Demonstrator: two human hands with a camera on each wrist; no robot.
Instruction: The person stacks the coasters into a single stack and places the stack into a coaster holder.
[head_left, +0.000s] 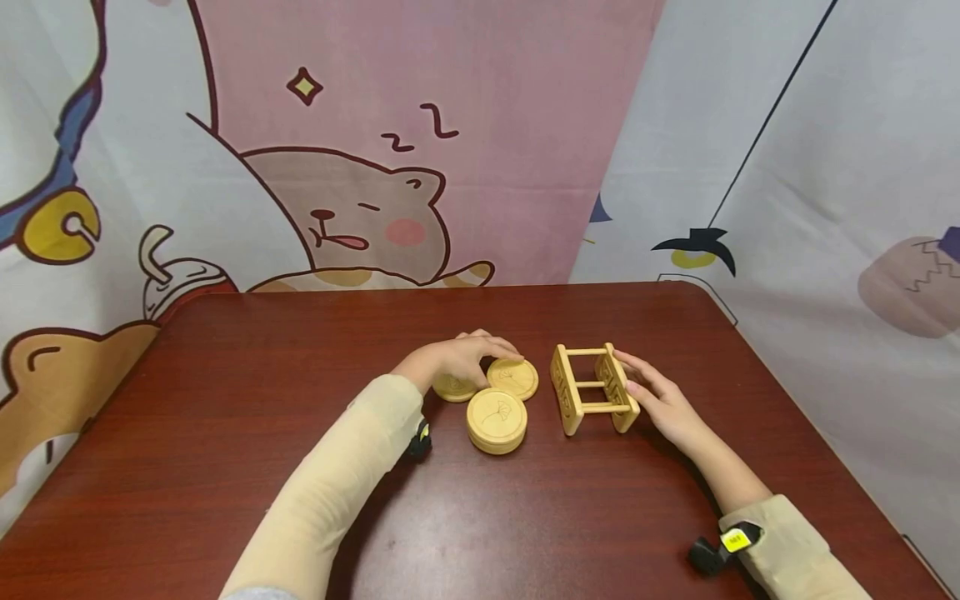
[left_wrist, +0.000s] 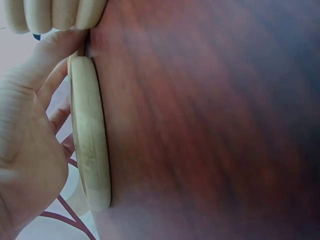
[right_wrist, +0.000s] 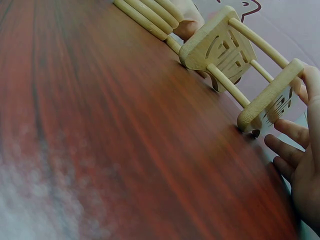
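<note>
My left hand [head_left: 468, 357] is over the round wooden coasters, its thumb and fingers at the edges of the far right coaster [head_left: 517, 382], which has a carved line drawing. Beneath its palm lies another coaster [head_left: 454, 389], seen edge-on as a thick pale disc [left_wrist: 91, 135] in the left wrist view. Nearer me is a small stack of coasters [head_left: 497, 417]. To the right stands a wooden coaster rack [head_left: 598, 408] with two cut-out side panels joined by rods. My right hand [head_left: 667, 404] touches the outer face of its right panel [right_wrist: 272, 100] with extended fingers.
Everything rests on a dark red-brown wooden table [head_left: 300, 333]. A cartoon-printed cloth [head_left: 525, 125] hangs behind it and along the right side. A strapped-on wrist camera [head_left: 723, 546] sits at my right cuff, and another wrist camera [head_left: 420, 440] at the left.
</note>
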